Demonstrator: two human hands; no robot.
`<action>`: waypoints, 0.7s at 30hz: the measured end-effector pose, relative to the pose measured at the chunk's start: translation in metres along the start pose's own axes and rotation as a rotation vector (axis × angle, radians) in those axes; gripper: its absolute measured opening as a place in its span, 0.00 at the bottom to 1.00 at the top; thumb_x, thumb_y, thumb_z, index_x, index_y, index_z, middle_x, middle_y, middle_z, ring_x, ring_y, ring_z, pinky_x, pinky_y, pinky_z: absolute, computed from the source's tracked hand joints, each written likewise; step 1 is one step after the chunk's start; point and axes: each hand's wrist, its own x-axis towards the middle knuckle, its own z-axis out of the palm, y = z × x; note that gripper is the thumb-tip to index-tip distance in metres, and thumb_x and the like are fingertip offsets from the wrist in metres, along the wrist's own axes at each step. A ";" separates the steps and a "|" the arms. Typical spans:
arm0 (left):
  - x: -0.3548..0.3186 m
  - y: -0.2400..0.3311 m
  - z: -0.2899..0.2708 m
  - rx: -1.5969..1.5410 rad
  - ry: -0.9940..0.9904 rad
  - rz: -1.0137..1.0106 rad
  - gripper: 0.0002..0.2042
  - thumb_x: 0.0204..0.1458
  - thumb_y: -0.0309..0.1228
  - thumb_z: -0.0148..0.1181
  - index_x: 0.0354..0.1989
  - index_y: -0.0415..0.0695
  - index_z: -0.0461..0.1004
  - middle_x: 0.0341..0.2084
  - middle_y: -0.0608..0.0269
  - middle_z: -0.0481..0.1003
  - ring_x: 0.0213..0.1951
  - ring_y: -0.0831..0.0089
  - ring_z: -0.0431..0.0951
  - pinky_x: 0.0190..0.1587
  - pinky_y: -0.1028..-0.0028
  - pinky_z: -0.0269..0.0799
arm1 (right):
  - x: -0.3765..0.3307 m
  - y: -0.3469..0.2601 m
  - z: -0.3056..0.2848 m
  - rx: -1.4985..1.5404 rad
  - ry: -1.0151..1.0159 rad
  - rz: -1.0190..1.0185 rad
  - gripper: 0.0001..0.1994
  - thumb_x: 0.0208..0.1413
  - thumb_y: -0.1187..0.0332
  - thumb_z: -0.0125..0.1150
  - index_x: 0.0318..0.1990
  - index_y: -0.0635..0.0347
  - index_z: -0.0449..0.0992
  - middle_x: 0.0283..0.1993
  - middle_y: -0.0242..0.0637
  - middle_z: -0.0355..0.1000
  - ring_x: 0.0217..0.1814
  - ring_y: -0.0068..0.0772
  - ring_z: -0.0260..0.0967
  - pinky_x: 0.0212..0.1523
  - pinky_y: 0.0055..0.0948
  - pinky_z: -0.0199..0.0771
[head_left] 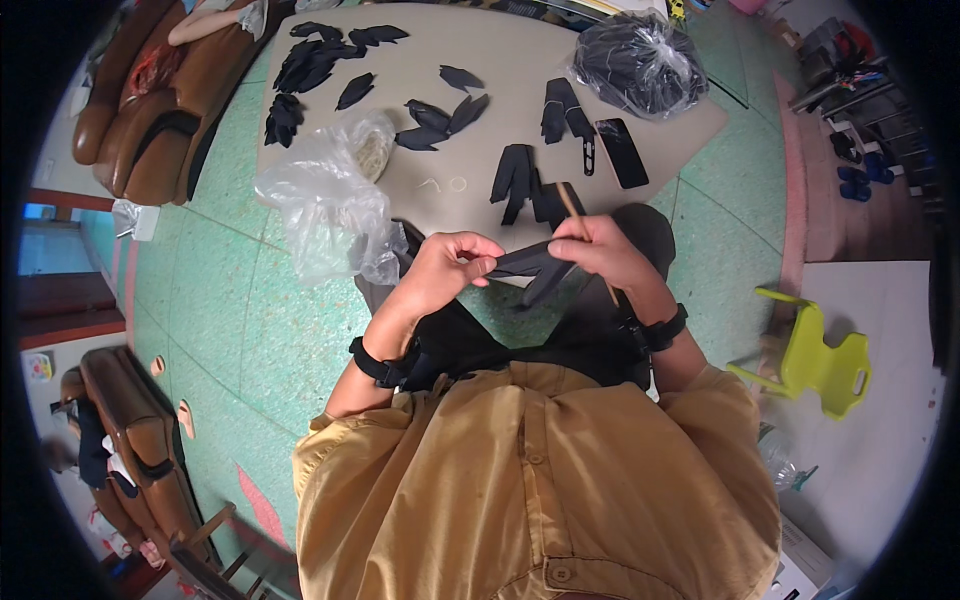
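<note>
Fingers of the left hand curled and clenched on one end of a flat black fabric piece; fingers of the right hand pinched on its other end, with a thin wooden stick gripped alongside, slanting up-left past the knuckles and poking out again below the palm. The fabric piece spans the gap between both hands, held above the lap and just short of the near edge of the bench; a dark tail of it hangs down under the right hand. Exact fingertip contact on the fabric not readable: thumbs cover it, black on black against the dark apron. Both wrists carry black straps. On the bench: more black fabric pieces scattered at the far left, a few finger-shaped ones near the middle, a crumpled clear plastic bag at the near-left edge just beside the left hand, a second clear bag stuffed with black pieces at the far right, a dark flat phone-like slab beside it. Small pale rings on the bench too small to identify. A yellow-green plastic stool on the floor to the right. Picture corners black, far bench edge bent by the lens.
</note>
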 end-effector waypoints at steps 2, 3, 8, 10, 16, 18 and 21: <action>-0.001 -0.003 -0.002 -0.017 -0.100 -0.048 0.07 0.48 0.19 0.51 0.35 0.36 0.73 0.25 0.68 0.72 0.27 0.83 0.70 0.31 0.82 0.67 | 0.003 0.007 0.005 0.108 0.040 0.024 0.05 0.50 0.69 0.57 0.29 0.60 0.73 0.18 0.18 0.57 0.17 0.09 0.48 0.17 0.14 0.45; 0.000 -0.007 0.003 -0.028 -0.070 0.011 0.06 0.50 0.22 0.52 0.35 0.35 0.73 0.24 0.72 0.71 0.27 0.84 0.68 0.30 0.81 0.65 | 0.004 0.011 0.005 0.198 0.094 0.059 0.05 0.51 0.68 0.57 0.30 0.60 0.73 0.18 0.18 0.57 0.16 0.09 0.47 0.16 0.14 0.44; 0.000 -0.002 0.021 0.476 0.058 0.181 0.12 0.54 0.34 0.51 0.28 0.36 0.68 0.18 0.59 0.69 0.20 0.68 0.70 0.25 0.72 0.65 | 0.013 0.020 0.017 0.123 0.052 -0.001 0.05 0.51 0.69 0.57 0.28 0.59 0.72 0.18 0.18 0.57 0.16 0.09 0.47 0.15 0.14 0.43; 0.000 -0.003 0.033 0.642 0.168 0.280 0.12 0.54 0.35 0.50 0.25 0.37 0.66 0.18 0.54 0.68 0.21 0.60 0.70 0.25 0.67 0.66 | 0.017 0.023 0.022 0.016 0.045 -0.088 0.05 0.50 0.69 0.58 0.26 0.59 0.72 0.18 0.19 0.58 0.17 0.10 0.49 0.16 0.15 0.45; 0.001 -0.003 0.037 0.857 0.271 0.405 0.14 0.54 0.35 0.49 0.21 0.37 0.63 0.17 0.48 0.69 0.24 0.48 0.70 0.26 0.61 0.66 | 0.017 0.020 0.018 0.043 0.071 -0.057 0.10 0.47 0.66 0.60 0.23 0.63 0.71 0.16 0.21 0.58 0.18 0.13 0.52 0.19 0.19 0.52; 0.000 -0.004 0.035 0.591 0.201 0.365 0.15 0.55 0.35 0.49 0.21 0.37 0.64 0.13 0.51 0.66 0.18 0.56 0.70 0.22 0.65 0.64 | 0.016 0.020 0.022 0.178 0.036 -0.045 0.07 0.50 0.68 0.58 0.24 0.61 0.71 0.17 0.21 0.59 0.17 0.11 0.51 0.17 0.16 0.49; 0.005 -0.015 0.033 0.221 0.244 0.312 0.15 0.56 0.35 0.49 0.21 0.36 0.66 0.09 0.62 0.63 0.14 0.71 0.66 0.18 0.70 0.58 | 0.014 0.011 0.032 0.389 0.039 -0.022 0.04 0.53 0.70 0.53 0.29 0.59 0.70 0.19 0.22 0.61 0.14 0.09 0.48 0.13 0.14 0.45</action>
